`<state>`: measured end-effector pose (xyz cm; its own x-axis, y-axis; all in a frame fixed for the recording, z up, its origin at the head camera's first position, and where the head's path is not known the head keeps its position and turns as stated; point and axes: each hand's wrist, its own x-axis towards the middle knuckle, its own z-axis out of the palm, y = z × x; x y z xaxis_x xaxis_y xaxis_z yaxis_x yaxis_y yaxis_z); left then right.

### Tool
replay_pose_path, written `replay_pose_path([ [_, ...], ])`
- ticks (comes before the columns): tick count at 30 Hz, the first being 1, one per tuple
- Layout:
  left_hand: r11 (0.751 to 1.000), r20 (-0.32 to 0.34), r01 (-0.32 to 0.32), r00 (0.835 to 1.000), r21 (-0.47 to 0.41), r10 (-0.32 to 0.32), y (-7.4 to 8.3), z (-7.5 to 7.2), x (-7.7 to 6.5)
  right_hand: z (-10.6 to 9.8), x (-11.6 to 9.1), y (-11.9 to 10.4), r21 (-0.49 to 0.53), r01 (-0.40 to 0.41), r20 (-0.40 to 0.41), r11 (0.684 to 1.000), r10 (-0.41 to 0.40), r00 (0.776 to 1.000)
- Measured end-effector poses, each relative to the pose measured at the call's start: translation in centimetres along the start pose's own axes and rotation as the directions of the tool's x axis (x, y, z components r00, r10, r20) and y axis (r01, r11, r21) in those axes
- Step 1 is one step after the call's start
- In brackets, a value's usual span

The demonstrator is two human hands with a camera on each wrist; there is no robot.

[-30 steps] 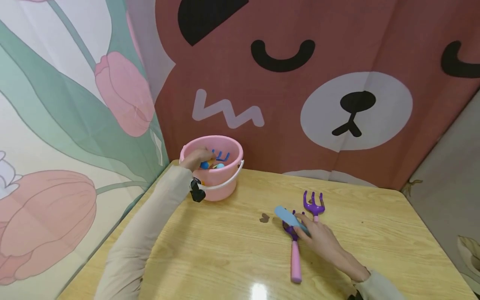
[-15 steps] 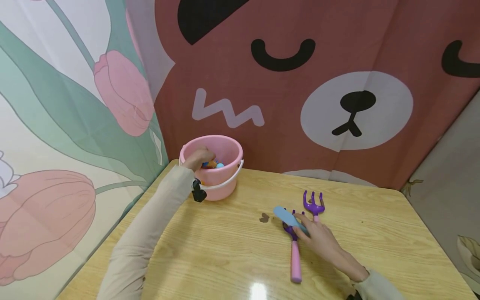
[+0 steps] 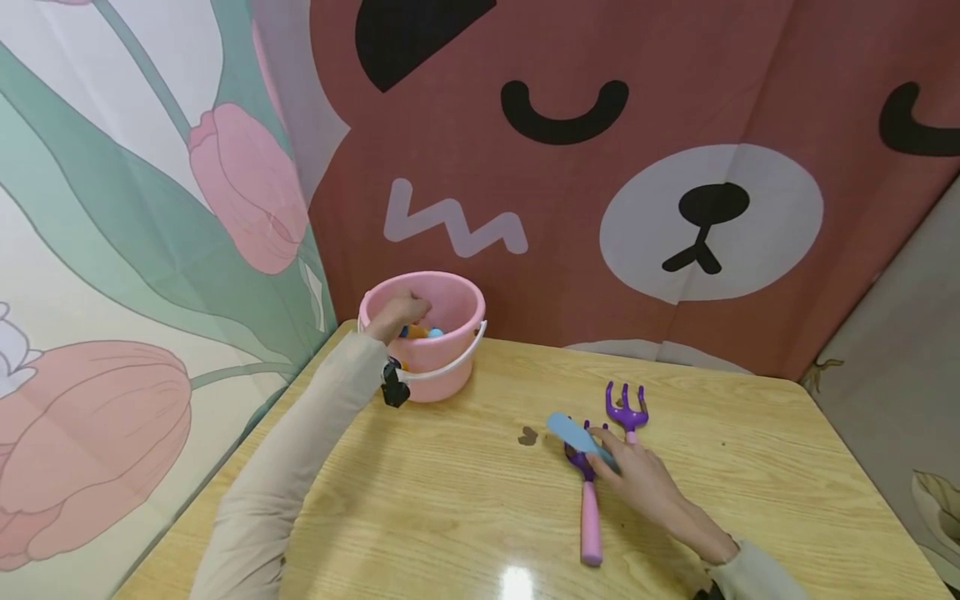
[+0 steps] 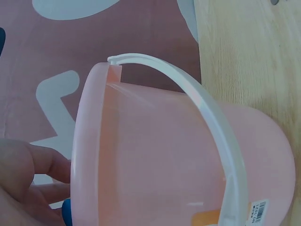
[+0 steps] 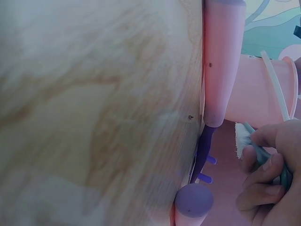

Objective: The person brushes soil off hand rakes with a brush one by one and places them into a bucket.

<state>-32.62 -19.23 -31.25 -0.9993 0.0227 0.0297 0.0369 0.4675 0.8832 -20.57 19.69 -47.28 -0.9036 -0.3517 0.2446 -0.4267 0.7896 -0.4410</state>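
Note:
My left hand reaches over the rim into a pink bucket. In the left wrist view the left fingers bend behind the bucket's rim, their tips hidden, with a bit of blue showing beside them. I cannot tell whether that hand grips anything. Further right, my right hand holds a small light-blue brush; the right wrist view shows its white bristles. Beneath the brush lies a toy rake with a purple head and pink handle. A second purple rake lies just behind the right hand.
Inside the bucket are blue and orange toy pieces. Its white handle hangs down the front. A brown smear of dirt marks the wooden table left of the brush. Printed cloth hangs close behind.
Blue rake tines that showed above the pieces in the bucket have dropped out of sight beside my left hand. The right hand and its brush have hardly moved.

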Motion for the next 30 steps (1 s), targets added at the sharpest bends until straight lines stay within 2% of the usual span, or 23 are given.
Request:
replay_pose_path([
  [5, 0.998, -0.077, -0.061, 0.995, 0.019, 0.062, 0.2, 0.2, 0.1, -0.1, -0.1, 0.0, -0.002, 0.005, -0.003, 1.000, -0.005, 1.000],
  [10, 0.996, -0.156, -0.058, 0.985, 0.074, 0.069, 0.7, 0.6, 0.0, -0.2, -0.1, 0.0, 0.009, -0.002, 0.008, 1.000, 0.002, 1.000],
  [13, 0.994, -0.180, -0.066, 0.980, 0.086, 0.081, 0.9, 0.8, -0.2, -0.4, -0.1, 0.0, 0.009, -0.006, 0.011, 1.000, 0.006, 1.000],
  [20, 0.985, -0.233, -0.138, 0.959, 0.107, 0.160, 0.7, 1.2, -0.8, -0.5, -0.2, 0.2, 0.001, 0.005, -0.005, 1.000, -0.005, 1.000],
  [30, 0.974, -0.281, -0.199, 0.933, 0.110, 0.222, 1.2, 1.9, -1.7, -0.6, -0.7, 0.5, -0.026, -0.002, -0.021, 1.000, 0.002, 1.000],
])
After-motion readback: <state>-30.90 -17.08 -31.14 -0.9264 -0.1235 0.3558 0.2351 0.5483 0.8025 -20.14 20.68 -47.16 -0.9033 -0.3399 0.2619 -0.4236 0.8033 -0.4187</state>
